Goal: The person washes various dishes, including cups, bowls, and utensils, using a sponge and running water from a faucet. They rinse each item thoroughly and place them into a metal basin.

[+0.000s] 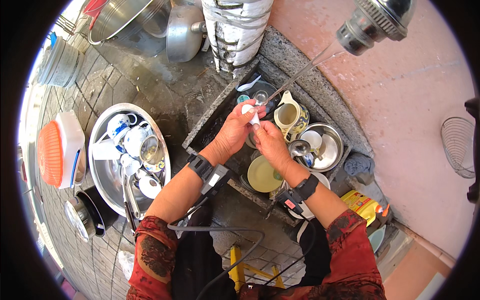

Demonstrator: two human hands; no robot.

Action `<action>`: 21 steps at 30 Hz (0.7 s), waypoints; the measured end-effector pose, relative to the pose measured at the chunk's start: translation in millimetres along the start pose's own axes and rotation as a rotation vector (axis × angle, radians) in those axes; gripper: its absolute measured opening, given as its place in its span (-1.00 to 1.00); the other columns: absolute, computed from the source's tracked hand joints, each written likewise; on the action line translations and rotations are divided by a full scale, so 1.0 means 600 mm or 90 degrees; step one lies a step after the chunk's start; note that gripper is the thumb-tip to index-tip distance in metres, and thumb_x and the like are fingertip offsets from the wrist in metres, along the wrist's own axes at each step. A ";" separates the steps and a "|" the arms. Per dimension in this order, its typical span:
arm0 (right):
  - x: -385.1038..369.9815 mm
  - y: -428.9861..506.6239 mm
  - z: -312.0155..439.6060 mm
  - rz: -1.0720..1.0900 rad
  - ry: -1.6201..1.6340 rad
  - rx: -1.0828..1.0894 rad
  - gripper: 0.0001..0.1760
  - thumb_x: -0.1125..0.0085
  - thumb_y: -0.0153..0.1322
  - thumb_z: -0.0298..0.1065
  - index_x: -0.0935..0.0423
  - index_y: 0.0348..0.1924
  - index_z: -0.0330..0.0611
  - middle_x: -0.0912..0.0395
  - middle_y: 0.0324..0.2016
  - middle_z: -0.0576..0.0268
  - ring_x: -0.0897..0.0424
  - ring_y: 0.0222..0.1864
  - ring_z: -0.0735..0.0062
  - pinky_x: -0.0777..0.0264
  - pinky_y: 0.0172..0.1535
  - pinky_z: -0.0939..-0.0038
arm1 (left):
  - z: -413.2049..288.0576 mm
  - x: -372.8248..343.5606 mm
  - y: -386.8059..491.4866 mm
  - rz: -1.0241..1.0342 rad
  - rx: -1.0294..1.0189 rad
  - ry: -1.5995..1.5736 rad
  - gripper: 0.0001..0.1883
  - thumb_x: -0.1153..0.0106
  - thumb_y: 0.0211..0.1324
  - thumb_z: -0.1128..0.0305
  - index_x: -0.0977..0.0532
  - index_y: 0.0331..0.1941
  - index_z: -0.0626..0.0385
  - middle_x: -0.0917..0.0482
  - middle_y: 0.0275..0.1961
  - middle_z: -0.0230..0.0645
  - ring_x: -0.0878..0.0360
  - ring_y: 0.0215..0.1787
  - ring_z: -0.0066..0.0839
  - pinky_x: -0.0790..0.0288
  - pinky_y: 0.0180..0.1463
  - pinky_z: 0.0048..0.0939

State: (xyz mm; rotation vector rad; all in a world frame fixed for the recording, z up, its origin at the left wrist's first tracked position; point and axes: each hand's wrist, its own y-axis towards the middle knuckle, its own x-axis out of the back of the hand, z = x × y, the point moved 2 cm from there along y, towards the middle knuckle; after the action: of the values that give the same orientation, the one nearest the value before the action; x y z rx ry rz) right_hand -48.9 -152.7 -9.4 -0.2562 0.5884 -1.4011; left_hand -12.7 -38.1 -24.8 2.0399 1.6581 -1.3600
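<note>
Over a stone sink, my left hand (233, 126) and my right hand (269, 141) together grip a small white spoon (246, 108), probably ceramic. Water (305, 73) runs from the metal tap (369, 28) down to the fingers. Beneath and behind the hands lie another white spoon (249, 84) and a small clear glass (260, 96). A patterned ceramic pitcher (302, 118) stands to the right of my right hand. Close to that wrist are a metal ladle (299, 147) and a steel bowl (338, 139) with a white cup (312, 139) in it. A yellow-green plate (262, 174) sits below.
The stone sink wall (213, 116) rises beside my left arm. Left on the paving is an oval metal basin (98, 178) of crockery and utensils. A wrapped white pipe (238, 37) and large steel pot (131, 32) stand ahead. A yellow bottle (358, 206) is at right.
</note>
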 end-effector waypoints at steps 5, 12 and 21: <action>-0.005 -0.024 -0.001 0.018 -0.071 -0.016 -0.80 0.11 0.53 -0.26 -0.42 -0.17 -0.19 -0.38 -0.54 0.37 -0.34 -0.61 0.65 -0.22 -0.56 0.59 | 0.002 0.005 -0.017 0.008 0.049 0.049 -0.66 0.04 0.34 0.26 -0.27 0.11 0.11 -0.55 0.04 -0.09 -0.52 0.02 -0.33 -0.40 0.11 -0.24; 0.022 -0.023 -0.012 0.003 -0.348 -0.069 -0.71 0.05 0.48 -0.22 -0.48 -0.06 -0.20 -0.57 -0.43 0.24 -0.55 -0.54 0.53 -0.39 -0.50 0.50 | 0.008 -0.004 -0.024 -0.076 -0.027 0.148 -0.74 0.06 0.35 0.31 -0.32 0.06 0.07 -0.58 -0.10 -0.26 -0.54 -0.13 -0.49 -0.43 -0.06 -0.38; 0.054 -0.030 -0.010 -0.029 -0.525 0.093 -0.73 -0.06 0.42 -0.26 -0.52 -0.14 -0.24 -0.58 -0.46 -0.04 -0.59 -0.43 0.11 -0.45 -0.28 0.29 | -0.024 0.029 -0.053 -0.076 -0.122 0.675 -0.71 -0.09 0.24 0.41 -0.44 0.03 0.15 -0.56 -0.27 -0.37 -0.46 -0.23 -0.62 -0.38 -0.10 -0.52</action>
State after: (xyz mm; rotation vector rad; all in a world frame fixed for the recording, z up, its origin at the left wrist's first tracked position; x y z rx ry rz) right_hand -65.2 -186.4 -13.0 -0.6851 -0.2001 -1.2357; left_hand -32.9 -5.7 -17.0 2.7475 2.1322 0.0006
